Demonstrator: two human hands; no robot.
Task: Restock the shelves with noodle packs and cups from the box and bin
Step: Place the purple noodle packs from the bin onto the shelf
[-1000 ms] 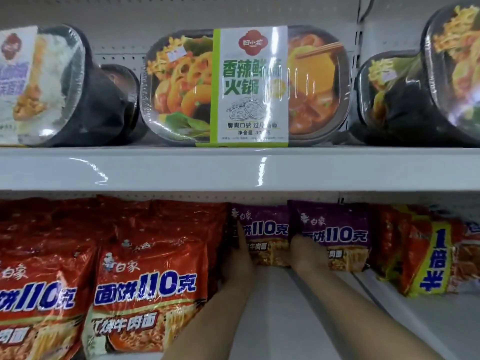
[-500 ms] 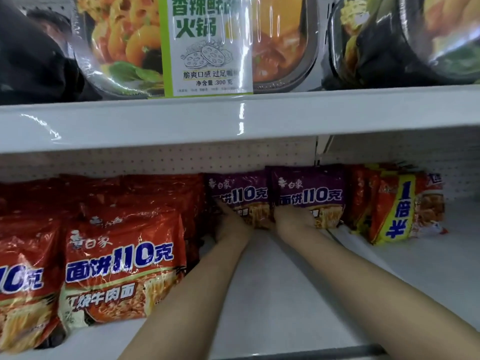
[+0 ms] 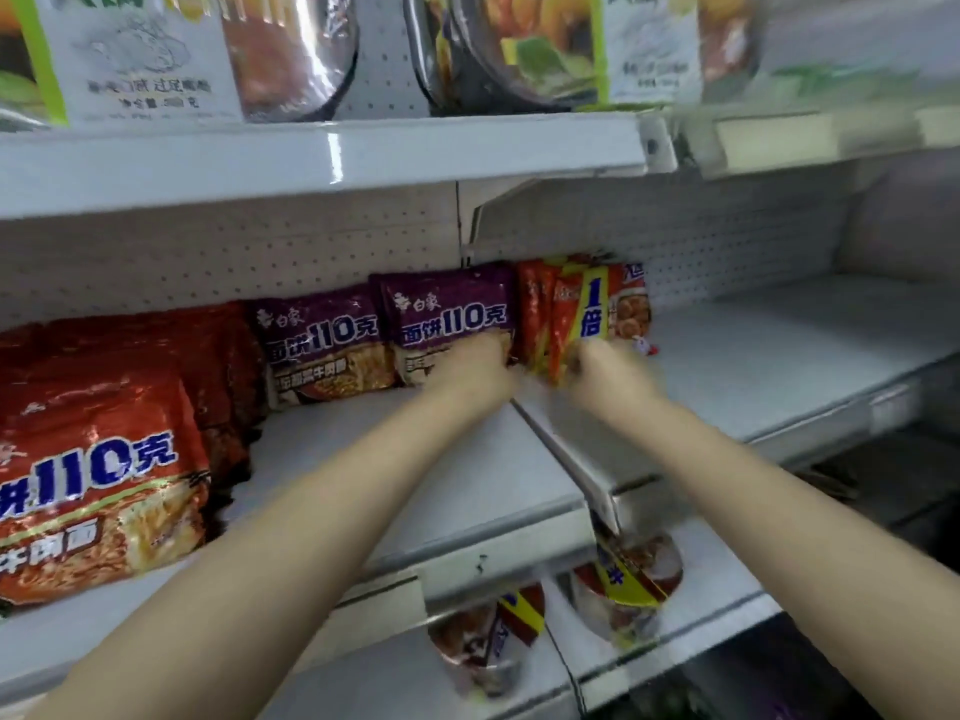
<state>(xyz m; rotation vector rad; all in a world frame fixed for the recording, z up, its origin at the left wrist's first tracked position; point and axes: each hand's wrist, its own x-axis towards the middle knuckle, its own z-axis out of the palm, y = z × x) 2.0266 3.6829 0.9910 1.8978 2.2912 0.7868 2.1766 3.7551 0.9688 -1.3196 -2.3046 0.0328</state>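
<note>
Two purple noodle packs stand at the back of the middle shelf [image 3: 467, 491]: one on the left [image 3: 322, 345] and one on the right [image 3: 447, 314]. My left hand [image 3: 470, 368] lies over the lower right corner of the right purple pack, fingers closed on it. Just right of the shelf divider stands a row of red noodle packs with a yellow stripe [image 3: 587, 309]. My right hand [image 3: 605, 368] is blurred and grips the bottom of the front one. Both forearms reach in from below.
Large red noodle packs [image 3: 98, 459] fill the left of the shelf. Boxed hot-pot meals [image 3: 156, 49] sit on the shelf above. Noodle cups [image 3: 628, 579] stand on the shelf below. The right shelf section [image 3: 779, 345] holds only the red packs.
Both hands have shifted right: the left from the left purple pack to the right one, the right from the purple pack to the red and yellow pack. The view swung right and down.
</note>
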